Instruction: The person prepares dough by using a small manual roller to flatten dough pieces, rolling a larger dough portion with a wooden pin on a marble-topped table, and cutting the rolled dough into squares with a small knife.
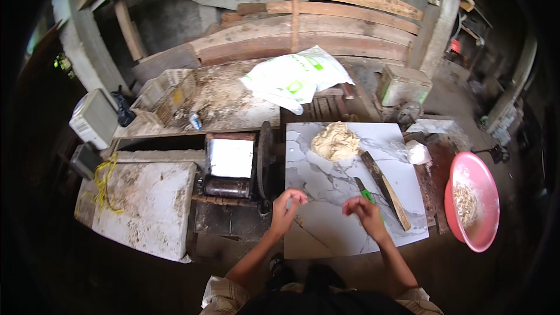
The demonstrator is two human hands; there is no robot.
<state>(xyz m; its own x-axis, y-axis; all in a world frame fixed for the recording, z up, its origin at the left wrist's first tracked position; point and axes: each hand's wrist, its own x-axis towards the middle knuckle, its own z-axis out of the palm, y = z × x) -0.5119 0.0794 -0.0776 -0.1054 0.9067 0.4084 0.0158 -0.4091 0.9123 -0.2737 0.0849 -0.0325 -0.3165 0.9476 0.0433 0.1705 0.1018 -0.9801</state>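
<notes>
My left hand [286, 211] is over the left part of the marble-patterned board [326, 239], its fingers loosely curled and nothing visible in them. Across from it, my right hand [367, 217] hovers with fingers bent and a gap to the thumb. A knife with a green handle [366, 193] lies on the board, partly hidden beneath my right hand; I see no grip on it. Right of the knife rests a long, worn wooden stick [386, 191], set diagonally. A lump of pale dough [335, 142] sits at the board's far side, beyond both hands.
Left of the board stands a roller machine [228, 166] with a dark wheel [265, 166]. A pink basin [497, 210] containing pale, floury bits is at the right, near a small white bag [417, 153]. Behind are a white-green sack [297, 76] and a plastic crate [166, 94].
</notes>
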